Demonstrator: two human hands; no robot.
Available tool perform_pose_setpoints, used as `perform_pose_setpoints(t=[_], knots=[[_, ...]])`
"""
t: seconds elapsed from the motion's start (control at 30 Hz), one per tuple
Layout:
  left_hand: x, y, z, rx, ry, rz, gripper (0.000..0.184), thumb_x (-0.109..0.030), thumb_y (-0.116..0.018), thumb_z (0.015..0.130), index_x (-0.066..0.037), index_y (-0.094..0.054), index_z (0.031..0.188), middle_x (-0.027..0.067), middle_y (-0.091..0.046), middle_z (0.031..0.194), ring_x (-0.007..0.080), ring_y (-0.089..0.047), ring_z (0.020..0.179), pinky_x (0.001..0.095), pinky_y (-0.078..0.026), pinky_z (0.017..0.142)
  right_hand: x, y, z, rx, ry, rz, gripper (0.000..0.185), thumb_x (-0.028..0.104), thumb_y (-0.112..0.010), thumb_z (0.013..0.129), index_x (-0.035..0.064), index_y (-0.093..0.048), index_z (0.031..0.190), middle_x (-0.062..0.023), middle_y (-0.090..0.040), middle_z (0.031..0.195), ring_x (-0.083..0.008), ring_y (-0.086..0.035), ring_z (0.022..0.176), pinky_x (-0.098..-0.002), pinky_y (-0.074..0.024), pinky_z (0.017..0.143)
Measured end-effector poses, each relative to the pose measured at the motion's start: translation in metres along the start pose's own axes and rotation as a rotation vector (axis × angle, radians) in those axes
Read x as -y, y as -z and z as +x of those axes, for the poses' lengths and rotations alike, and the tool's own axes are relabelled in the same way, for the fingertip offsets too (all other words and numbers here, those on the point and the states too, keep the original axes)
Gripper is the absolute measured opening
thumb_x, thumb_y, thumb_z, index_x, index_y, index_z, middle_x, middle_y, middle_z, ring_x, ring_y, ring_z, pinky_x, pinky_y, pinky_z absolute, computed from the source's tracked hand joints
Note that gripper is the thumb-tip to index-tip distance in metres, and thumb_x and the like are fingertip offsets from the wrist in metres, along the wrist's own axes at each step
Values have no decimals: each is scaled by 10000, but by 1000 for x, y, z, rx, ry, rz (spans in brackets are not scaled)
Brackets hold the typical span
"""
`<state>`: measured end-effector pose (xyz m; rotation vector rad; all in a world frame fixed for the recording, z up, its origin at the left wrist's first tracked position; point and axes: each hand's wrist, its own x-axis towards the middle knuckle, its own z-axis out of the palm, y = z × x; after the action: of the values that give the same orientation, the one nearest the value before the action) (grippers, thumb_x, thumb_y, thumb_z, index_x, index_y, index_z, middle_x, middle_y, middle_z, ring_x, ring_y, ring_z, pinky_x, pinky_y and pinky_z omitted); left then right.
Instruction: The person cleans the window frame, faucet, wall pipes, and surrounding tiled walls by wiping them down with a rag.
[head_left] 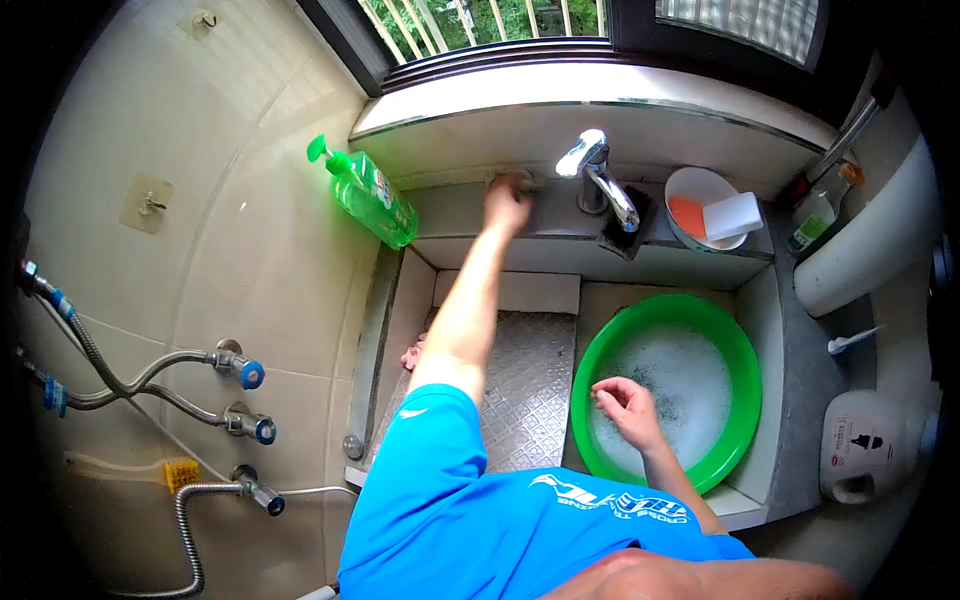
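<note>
My left hand (507, 205) reaches to the grey ledge behind the sink, left of the tap (598, 185). Its fingers are closed around a small dark thing that I cannot make out. Over the left part of a green basin (740, 440) hovers my right hand (628, 408), its fingers loosely bent and apart from the thumb, nothing visible in them. White suds and dark specks (675, 385) float in the basin, which sits in the right half of the sink.
A green pump bottle (370, 200) stands at the ledge's left. Right of the tap, a white bowl (690, 180) holds an orange and a white sponge (732, 217). A white jug (865, 445) stands far right. Hoses and valves (240, 365) line the left wall.
</note>
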<state>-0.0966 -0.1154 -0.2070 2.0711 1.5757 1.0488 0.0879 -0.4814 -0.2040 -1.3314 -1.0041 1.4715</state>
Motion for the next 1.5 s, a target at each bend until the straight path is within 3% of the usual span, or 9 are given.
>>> perform_pose_setpoints(t=[0.03,0.4,0.53,0.67,0.83,1.1,1.37,1.43,1.5], knots=[[-28,-6,-22,-152,-154,325,399,-117,-627,691,-96,-588,1087,171,-569,1104,357,-472,1127,425,-411,958,-1,0,-1,28,-12,31,164,112,-606,866,1,-620,986,-31,-646,881,-85,-592,770,-233,-485,704],[-82,-7,-89,-11,-504,3,283,-95,-600,675,-87,-636,956,127,-584,995,335,-509,990,417,-447,867,-7,2,0,88,-75,48,177,169,-589,887,37,-609,1004,-17,-645,893,-80,-595,769,-216,-464,634],[-78,21,-91,310,-23,-236,222,-83,-632,673,-56,-653,892,66,-618,880,222,-552,893,365,-472,785,-5,5,0,34,-68,42,174,160,-587,887,31,-611,1001,-19,-645,894,-79,-592,762,-213,-463,633],[-91,30,-76,-419,-181,-14,241,-54,-590,706,-95,-641,938,111,-570,1047,294,-486,1008,421,-421,869,-3,2,1,48,-39,26,174,158,-588,886,30,-615,1001,-18,-646,894,-80,-593,760,-216,-463,631],[-84,-18,-61,92,-343,168,395,-188,-668,747,-153,-567,1127,116,-494,1214,355,-400,1189,460,-379,975,-10,3,0,95,-107,48,179,166,-591,887,35,-617,1006,-15,-648,894,-82,-598,760,-217,-464,627],[-33,17,-21,140,-381,227,357,-193,-620,781,-155,-570,1132,100,-516,1210,309,-443,1166,436,-381,963,4,6,-3,112,-202,91,192,172,-599,887,40,-605,1026,-22,-643,932,-81,-590,799,-209,-456,650],[24,46,6,-255,172,465,246,-192,-610,791,-51,-605,993,154,-591,1034,334,-552,984,440,-432,844,-8,6,-3,99,-24,2,191,146,-613,867,9,-621,1000,-47,-653,897,-101,-598,777,-238,-481,695],[20,57,25,-637,324,109,215,-190,-621,788,-21,-607,921,157,-600,879,341,-564,894,432,-441,790,-12,5,-3,105,-15,-39,185,138,-616,862,7,-624,992,-51,-655,887,-104,-602,776,-242,-484,705],[-13,65,38,-946,108,-2,294,-263,-592,860,-25,-557,1029,151,-554,939,329,-519,814,424,-435,768,-13,2,-2,116,-14,-90,179,130,-618,857,4,-628,984,-55,-656,877,-107,-605,775,-246,-487,714]])
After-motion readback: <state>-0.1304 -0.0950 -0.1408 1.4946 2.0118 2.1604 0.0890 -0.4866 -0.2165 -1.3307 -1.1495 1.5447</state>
